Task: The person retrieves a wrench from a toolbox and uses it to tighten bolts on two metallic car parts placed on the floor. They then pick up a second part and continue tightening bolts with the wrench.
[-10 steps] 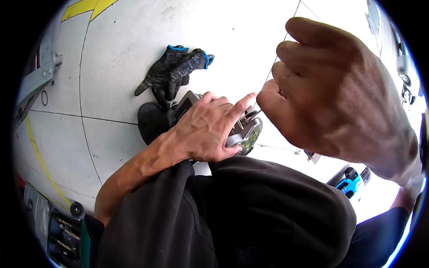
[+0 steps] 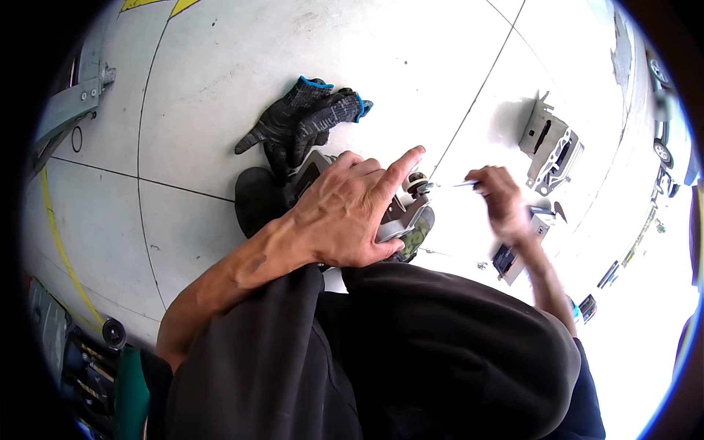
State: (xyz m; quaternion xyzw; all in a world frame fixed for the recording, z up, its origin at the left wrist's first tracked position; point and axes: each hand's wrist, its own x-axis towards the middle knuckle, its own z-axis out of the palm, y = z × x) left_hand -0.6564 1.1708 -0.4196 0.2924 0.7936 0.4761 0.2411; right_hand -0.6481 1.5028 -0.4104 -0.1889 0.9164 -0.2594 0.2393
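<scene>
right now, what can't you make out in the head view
Head view, metal part: its middle is covered by the left hand.
Head view, thin tool: its gripped end is hidden in the right hand, whose fingers are blurred.
Head view, yellow floor marking: cut off by the upper edge.

The grey metal part (image 2: 400, 221) sits low near the floor, its middle covered from where I stand, a dark panel at one end, a round, pale-ringed fitting (image 2: 417, 182) at the other. A slim metal tool (image 2: 460, 184) lies roughly level, slightly blurred, its tip close beside the fitting.
</scene>
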